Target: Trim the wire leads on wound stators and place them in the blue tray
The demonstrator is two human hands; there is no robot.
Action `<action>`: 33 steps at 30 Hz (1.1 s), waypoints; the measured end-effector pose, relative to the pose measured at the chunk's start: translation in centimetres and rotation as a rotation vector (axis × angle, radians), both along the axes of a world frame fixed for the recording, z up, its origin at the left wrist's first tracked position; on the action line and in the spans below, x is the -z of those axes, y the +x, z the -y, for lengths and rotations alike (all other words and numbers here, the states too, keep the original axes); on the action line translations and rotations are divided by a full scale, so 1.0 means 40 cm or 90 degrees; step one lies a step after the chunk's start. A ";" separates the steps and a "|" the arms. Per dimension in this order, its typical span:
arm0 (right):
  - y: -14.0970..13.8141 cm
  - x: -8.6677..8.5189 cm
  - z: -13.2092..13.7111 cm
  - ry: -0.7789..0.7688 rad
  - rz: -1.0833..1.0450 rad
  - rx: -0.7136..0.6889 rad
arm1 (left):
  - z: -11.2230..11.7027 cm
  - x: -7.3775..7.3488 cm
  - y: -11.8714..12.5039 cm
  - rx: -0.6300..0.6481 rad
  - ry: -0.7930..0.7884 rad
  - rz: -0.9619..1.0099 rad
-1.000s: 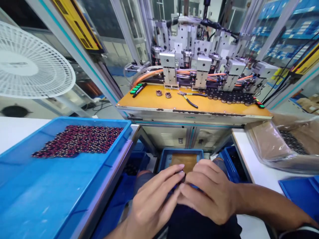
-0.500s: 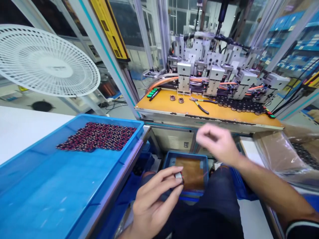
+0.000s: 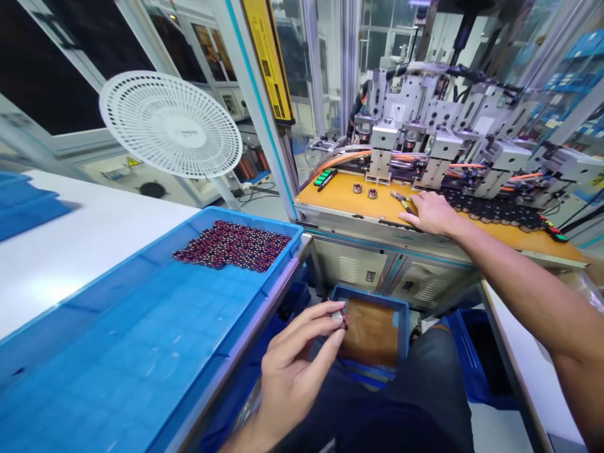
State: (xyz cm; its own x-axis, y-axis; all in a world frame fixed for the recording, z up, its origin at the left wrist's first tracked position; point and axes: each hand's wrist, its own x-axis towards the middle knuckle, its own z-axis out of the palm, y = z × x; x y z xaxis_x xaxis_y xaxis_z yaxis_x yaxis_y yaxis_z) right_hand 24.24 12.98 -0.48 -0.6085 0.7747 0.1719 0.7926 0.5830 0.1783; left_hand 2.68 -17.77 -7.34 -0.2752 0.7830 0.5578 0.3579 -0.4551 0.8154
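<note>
My left hand (image 3: pixel 302 358) pinches a small part (image 3: pixel 338 316) with a metallic side and red and black edges between thumb and fingertips, above my lap. Its exact kind is too small to make out. My right hand (image 3: pixel 434 214) reaches out over the yellow bench top (image 3: pixel 340 200), at the handles of the pliers (image 3: pixel 402 200). Thumb and fingers are apart around the handles, and the hand covers much of the tool. Two small round parts, one a ring-like piece (image 3: pixel 372 194), lie left of the pliers.
Many small dark red parts (image 3: pixel 231 245) fill one end of the blue tray (image 3: pixel 189 314) on the left. Black parts (image 3: pixel 500 211) line the bench before the machine fixtures (image 3: pixel 443 145). A white fan (image 3: pixel 179 129) stands behind; a blue crate (image 3: pixel 401 327) sits below.
My right hand has moved forward from above my lap to the pliers on the bench. My left hand keeps its pinch on the small part. The view has turned left.
</note>
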 end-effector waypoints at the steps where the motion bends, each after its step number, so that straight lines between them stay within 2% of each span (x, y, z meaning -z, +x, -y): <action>1: 0.015 -0.001 0.010 -0.004 0.007 -0.008 | 0.000 0.000 0.000 -0.002 0.001 0.001; 7: 0.131 0.017 0.106 0.021 0.000 -0.031 | -0.004 0.001 0.009 0.026 0.006 0.006; 9: 0.154 0.043 0.179 0.035 -0.018 -0.046 | -0.006 -0.001 0.014 0.033 0.013 -0.003; 11: 0.160 0.083 0.283 0.013 -0.085 -0.083 | -0.007 -0.005 0.018 0.035 0.018 -0.028; 12: 0.158 0.107 0.344 -0.045 -0.215 -0.125 | -0.008 -0.006 0.019 0.036 0.019 -0.041; 14: 0.149 0.155 0.470 -0.246 -0.394 -0.160 | -0.010 -0.009 0.022 0.040 0.021 -0.062; 16: 0.138 0.196 0.580 -0.438 -0.463 -0.165 | -0.012 -0.010 0.026 0.052 0.020 -0.074; 19: 0.128 0.228 0.673 -0.608 -0.534 -0.196 | -0.016 -0.011 0.035 0.064 0.014 -0.084; 22: 0.132 0.234 0.690 -0.662 -0.541 -0.203 | -0.018 -0.013 0.043 0.061 0.016 -0.095; 25: 0.141 0.228 0.678 -0.671 -0.502 -0.161 | -0.018 -0.012 0.046 0.062 0.016 -0.102; 28: 0.137 0.225 0.671 -0.678 -0.490 -0.156 | -0.016 -0.008 0.044 0.070 0.012 -0.104; 33: 0.110 0.223 0.668 -0.636 -0.585 -0.248 | -0.011 -0.003 0.038 0.074 0.001 -0.108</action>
